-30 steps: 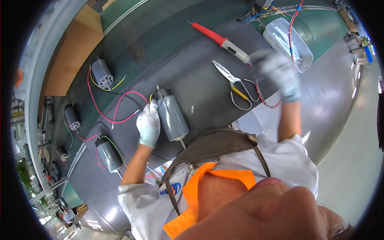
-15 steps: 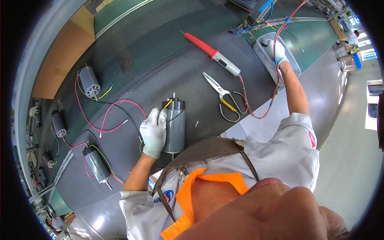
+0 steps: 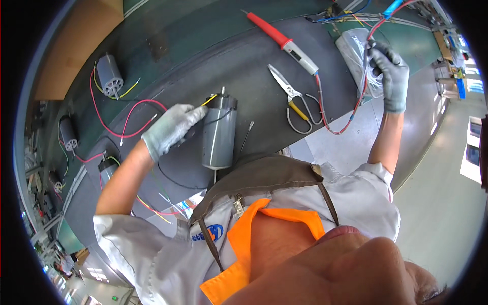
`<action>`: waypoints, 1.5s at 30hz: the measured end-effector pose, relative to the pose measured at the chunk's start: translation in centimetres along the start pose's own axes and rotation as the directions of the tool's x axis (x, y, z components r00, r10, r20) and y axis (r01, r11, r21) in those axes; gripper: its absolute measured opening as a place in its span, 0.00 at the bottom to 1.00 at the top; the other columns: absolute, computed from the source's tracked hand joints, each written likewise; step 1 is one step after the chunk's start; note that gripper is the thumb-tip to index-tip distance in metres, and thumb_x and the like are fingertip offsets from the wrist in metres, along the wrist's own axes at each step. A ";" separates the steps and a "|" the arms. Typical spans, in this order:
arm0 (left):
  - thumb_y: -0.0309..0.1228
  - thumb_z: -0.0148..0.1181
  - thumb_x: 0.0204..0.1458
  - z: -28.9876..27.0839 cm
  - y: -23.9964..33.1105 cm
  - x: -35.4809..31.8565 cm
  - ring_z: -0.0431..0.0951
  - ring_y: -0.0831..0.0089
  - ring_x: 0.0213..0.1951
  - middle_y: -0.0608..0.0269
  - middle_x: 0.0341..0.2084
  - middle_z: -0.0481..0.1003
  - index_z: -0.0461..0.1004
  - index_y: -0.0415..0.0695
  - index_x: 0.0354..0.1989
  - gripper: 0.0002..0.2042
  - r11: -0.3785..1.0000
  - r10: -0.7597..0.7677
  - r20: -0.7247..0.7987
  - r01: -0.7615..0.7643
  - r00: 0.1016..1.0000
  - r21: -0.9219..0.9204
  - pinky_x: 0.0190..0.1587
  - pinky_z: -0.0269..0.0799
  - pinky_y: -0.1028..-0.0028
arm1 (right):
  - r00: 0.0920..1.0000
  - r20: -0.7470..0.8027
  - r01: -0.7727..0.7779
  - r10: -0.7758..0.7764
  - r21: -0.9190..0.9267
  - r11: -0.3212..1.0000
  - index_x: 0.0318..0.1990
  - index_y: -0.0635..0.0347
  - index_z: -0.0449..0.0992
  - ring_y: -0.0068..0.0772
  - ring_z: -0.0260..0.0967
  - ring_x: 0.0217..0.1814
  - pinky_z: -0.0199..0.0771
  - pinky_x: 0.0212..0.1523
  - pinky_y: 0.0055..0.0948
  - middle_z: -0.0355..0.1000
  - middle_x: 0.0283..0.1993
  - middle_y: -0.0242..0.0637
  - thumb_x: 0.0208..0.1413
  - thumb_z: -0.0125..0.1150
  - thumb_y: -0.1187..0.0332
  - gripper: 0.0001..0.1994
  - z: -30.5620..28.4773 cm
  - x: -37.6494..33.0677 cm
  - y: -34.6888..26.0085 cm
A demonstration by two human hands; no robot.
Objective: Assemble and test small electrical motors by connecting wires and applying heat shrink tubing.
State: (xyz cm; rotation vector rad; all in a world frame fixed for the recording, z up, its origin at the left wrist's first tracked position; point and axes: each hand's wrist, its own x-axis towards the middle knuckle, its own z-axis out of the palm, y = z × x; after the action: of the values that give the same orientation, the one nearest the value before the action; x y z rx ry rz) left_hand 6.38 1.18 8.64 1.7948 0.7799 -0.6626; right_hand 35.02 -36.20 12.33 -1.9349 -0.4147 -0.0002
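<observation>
dark bench mat (image 3: 168,61), grey motor (image 3: 218,134), scissors (image 3: 290,96)

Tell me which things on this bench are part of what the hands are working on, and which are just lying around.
In use:
- left hand on the grey motor and its wires
- right hand at the clear plastic bag

Lying about:
- scissors
- red-handled soldering iron
- small motor with red and yellow wires
- further motors at the left edge

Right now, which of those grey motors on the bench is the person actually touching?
The big grey motor lying nearest the person's chest: the left hand rests at its wired end. The smaller motors farther left lie untouched.
</observation>
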 end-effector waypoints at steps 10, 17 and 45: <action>0.51 0.54 0.61 -0.2 2.1 -1.2 0.66 0.82 0.18 0.70 0.21 0.69 0.76 0.45 0.36 0.20 1.000 0.002 0.066 -0.003 0.998 0.019 0.18 0.60 0.78 | 0.761 0.613 -0.456 0.211 0.275 0.847 0.50 0.66 0.80 0.13 0.70 0.31 0.66 0.29 0.13 0.79 0.35 0.31 0.61 0.63 0.73 0.12 15.4 -6.7 -0.3; 0.54 0.55 0.60 -1.1 0.4 -1.0 0.66 0.83 0.20 0.74 0.21 0.68 0.77 0.46 0.34 0.21 1.000 -0.011 0.103 0.012 0.995 -0.011 0.21 0.62 0.78 | 0.684 0.723 -0.549 0.099 0.420 0.723 0.48 0.62 0.79 0.15 0.72 0.32 0.70 0.30 0.16 0.79 0.39 0.34 0.59 0.64 0.70 0.12 16.1 -7.7 -2.3; 0.25 0.63 0.58 7.7 -2.8 1.6 0.75 0.87 0.31 0.66 0.30 0.81 0.81 0.34 0.43 0.08 0.604 0.247 -0.509 -0.542 0.824 -0.584 0.35 0.74 0.82 | 0.734 0.664 -0.557 0.143 0.468 0.686 0.54 0.65 0.77 0.15 0.74 0.38 0.73 0.35 0.17 0.79 0.42 0.32 0.61 0.60 0.74 0.14 22.4 -12.9 -4.3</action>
State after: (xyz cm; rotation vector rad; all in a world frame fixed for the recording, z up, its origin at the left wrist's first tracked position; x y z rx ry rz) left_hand 4.61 -5.04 3.32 1.2801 0.7018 0.3130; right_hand 17.41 -18.36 4.87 -1.2392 -0.3420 0.9319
